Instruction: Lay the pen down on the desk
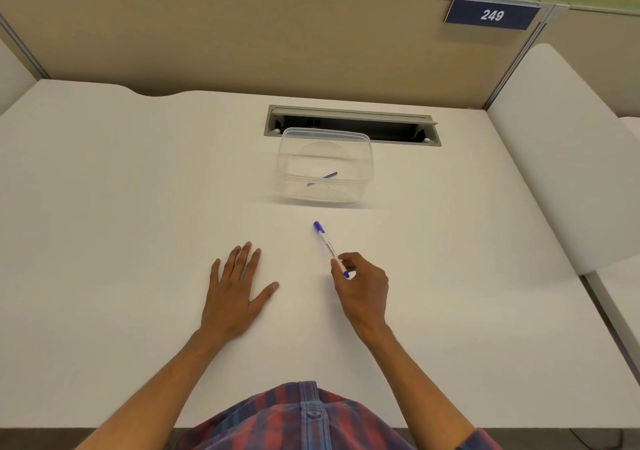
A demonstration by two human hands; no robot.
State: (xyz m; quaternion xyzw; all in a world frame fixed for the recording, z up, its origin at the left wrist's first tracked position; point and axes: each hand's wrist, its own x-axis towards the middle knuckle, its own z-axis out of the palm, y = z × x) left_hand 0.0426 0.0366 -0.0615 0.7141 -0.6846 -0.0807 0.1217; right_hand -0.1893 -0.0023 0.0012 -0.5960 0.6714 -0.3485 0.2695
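Observation:
My right hand pinches the lower end of a white pen with a blue cap; the capped end points away from me toward a clear plastic container. A second blue pen lies inside that container, which stands on the white desk just in front of the cable slot. My left hand lies flat on the desk with fingers spread, holding nothing, a little left of the pen.
A grey cable slot with its flap raised is set into the desk behind the container. Beige partition walls enclose the back, with a blue sign reading 249. A white side divider stands at right.

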